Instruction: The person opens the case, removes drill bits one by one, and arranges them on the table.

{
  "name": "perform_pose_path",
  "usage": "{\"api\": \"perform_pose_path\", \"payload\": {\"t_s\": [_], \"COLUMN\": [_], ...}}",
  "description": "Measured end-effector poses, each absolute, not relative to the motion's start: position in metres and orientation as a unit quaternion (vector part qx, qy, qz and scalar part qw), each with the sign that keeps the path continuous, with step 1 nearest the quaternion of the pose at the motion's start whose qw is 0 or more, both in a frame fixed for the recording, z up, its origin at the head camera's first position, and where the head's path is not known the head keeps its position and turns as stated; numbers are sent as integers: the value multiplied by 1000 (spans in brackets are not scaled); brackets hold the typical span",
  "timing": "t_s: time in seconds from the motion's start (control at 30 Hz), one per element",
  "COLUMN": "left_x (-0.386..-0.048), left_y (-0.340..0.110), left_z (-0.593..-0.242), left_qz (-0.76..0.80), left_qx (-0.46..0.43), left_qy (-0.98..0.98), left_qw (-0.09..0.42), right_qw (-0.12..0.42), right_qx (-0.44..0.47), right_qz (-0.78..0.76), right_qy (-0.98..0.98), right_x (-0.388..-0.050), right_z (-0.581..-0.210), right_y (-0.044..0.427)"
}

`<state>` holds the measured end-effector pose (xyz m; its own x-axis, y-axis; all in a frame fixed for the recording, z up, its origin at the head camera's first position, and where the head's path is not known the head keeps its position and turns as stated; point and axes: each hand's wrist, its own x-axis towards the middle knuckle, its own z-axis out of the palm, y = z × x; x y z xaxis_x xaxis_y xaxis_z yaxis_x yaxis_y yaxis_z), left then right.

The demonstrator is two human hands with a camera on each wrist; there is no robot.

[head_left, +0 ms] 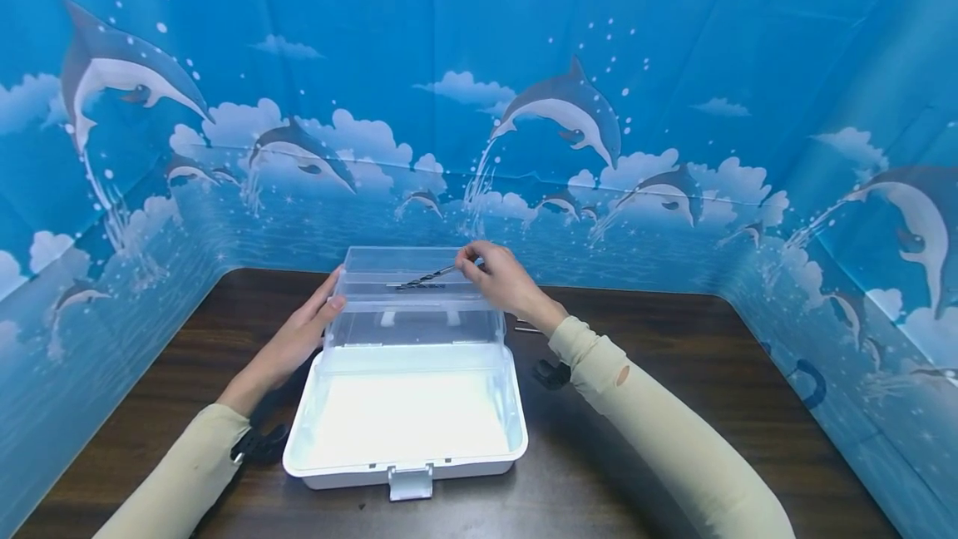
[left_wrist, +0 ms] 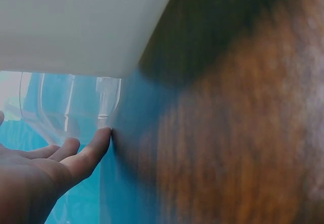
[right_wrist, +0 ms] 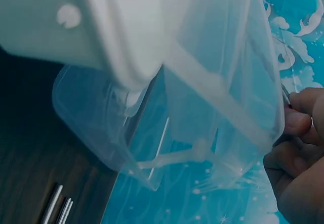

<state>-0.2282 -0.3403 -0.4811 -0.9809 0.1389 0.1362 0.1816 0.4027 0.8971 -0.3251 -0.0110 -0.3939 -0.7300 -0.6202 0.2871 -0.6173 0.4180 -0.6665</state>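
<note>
A white storage box [head_left: 407,468] stands with its clear lid and clear tiered trays [head_left: 415,327] raised at the back. My right hand [head_left: 497,277] pinches the shank end of a dark spiral drill bit [head_left: 427,279] over the top tray, with the fluted end pointing left. In the right wrist view, that hand [right_wrist: 298,148] is beside the clear plastic, and only a bit of the shank shows. Along the left edge of the trays, my left hand [head_left: 299,335] rests with its fingers extended. The left wrist view shows its fingertips [left_wrist: 104,135] against the clear plastic.
Thin metal rods [head_left: 526,328] lie on the dark wooden table [head_left: 636,406] right of the box, partly behind my right wrist. A blue curtain [head_left: 479,40] printed with dolphins hangs round the back and sides. The box's front latch [head_left: 410,482] hangs down.
</note>
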Motion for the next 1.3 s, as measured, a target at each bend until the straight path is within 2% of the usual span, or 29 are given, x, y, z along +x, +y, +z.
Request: {"api": "perform_pose_path", "payload": {"t_s": [0.27,0.53,0.73,1.0,1.13,1.3], "left_x": [-227,-226,-227,-226,-225,-228], "left_y": [-342,-341,-341,-341,-342,-342], "left_z": [-482,-480,-480,-485,-484,-484], "left_qz": [-538,-539,-535,-538,-538,-539], "left_qx": [-96,-95,-91,-94,-94,-99], "left_qy": [-837,-837,-840,-837,-837,-836], "left_qw": [19,21,21,19,24,20], "right_qw": [-6,-20,-56,-64,-56,-7], "right_qx": [-298,-273,-225,-167,-133,-69], "right_qz": [-506,-590,-601,-631,-621,-606], "right_qy": [809,760,765,755,770,793], "right_x": [-329,-337,-344,-353,-355,-357], "right_z": [-402,-399,-402,-427,-442,-464], "right_y": [-2,17,47,98,116,135]}}
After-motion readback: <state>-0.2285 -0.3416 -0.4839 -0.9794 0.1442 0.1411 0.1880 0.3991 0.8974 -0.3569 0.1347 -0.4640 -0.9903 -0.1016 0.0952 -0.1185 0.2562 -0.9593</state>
